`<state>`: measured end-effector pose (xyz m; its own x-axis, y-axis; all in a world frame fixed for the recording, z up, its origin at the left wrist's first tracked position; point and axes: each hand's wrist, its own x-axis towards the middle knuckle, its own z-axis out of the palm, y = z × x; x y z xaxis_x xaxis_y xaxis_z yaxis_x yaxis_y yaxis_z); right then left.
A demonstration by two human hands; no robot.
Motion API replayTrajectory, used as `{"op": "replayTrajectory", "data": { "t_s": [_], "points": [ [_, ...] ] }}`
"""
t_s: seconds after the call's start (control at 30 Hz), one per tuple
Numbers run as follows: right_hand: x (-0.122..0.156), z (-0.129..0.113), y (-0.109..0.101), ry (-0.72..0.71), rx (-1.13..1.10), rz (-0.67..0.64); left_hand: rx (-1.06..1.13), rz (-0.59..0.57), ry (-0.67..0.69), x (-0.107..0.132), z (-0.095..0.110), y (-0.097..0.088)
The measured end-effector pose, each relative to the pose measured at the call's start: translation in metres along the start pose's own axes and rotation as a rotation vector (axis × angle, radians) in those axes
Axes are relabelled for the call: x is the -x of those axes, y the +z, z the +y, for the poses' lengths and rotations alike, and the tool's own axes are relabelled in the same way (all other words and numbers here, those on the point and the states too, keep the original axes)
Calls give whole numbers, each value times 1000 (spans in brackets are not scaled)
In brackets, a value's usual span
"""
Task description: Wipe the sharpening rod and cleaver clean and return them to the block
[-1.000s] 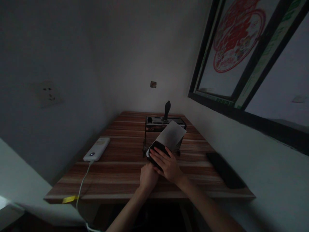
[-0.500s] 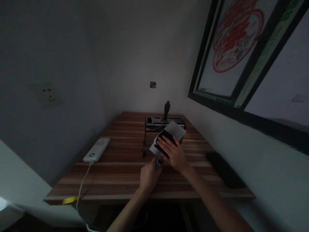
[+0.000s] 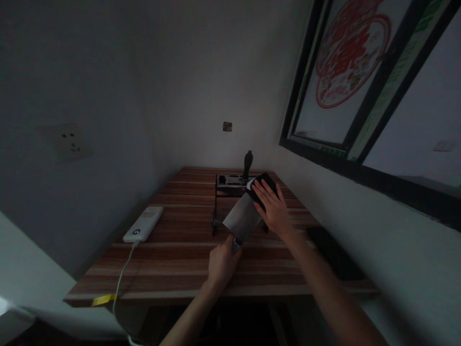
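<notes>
My left hand (image 3: 224,262) is wrapped round the handle of a cleaver (image 3: 242,216), whose broad grey blade slants up and to the right above the table. Against the blade's far end, my right hand (image 3: 272,211) presses a black cloth (image 3: 265,185), fingers laid along it. A bit of white shows at the cloth's left edge. Behind the blade stands a knife rack (image 3: 232,180) with a slotted top, and a black-handled tool (image 3: 248,164) is upright in it. Part of the rack is hidden by the blade and cloth.
On the left of the wooden table (image 3: 173,269) lies a white power bank (image 3: 143,224) with a cable (image 3: 124,274) running over the front edge. A flat dark object (image 3: 334,252) lies by the right wall. Yellow tape (image 3: 103,300) sticks to the front edge.
My right hand has slid the black cloth up and right along the blade, from its middle to its far end, uncovering the part near the handle. The left hand stays in place.
</notes>
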<state>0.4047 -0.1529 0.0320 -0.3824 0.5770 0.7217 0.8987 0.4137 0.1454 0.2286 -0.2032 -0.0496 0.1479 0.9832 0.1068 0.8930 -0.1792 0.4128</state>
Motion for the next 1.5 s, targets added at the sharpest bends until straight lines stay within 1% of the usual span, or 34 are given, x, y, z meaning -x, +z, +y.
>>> {"op": "replayTrajectory", "data": {
  "t_s": [0.2,0.37,0.47,0.63,0.8,0.93,1.07,1.23,1.4,1.5],
  "points": [
    [-3,-1,0,20,13,26,-16,-17,-13,0,0,0],
    [-2,-6,0,32,20,39,-13,6,6,0,0,1],
    [2,-11,2,18,10,34,-13,0,1,1,1,1],
    [13,-28,7,-39,-15,-15,-12,-38,-33,1,3,-2],
    [27,-53,13,-78,-69,-64,2,-50,-22,0,3,-2],
    [38,-69,19,-123,-120,-111,18,-45,-24,-1,0,1],
    [46,-79,23,-179,-166,-154,12,-53,-6,-1,-6,7],
    [52,-86,25,-225,-201,-168,33,-22,37,-2,-11,11],
    [52,-86,24,-235,-211,-151,52,-55,23,-1,-11,10],
    [52,-85,25,-235,-219,-162,52,-46,41,-2,-12,11]
  ]
}}
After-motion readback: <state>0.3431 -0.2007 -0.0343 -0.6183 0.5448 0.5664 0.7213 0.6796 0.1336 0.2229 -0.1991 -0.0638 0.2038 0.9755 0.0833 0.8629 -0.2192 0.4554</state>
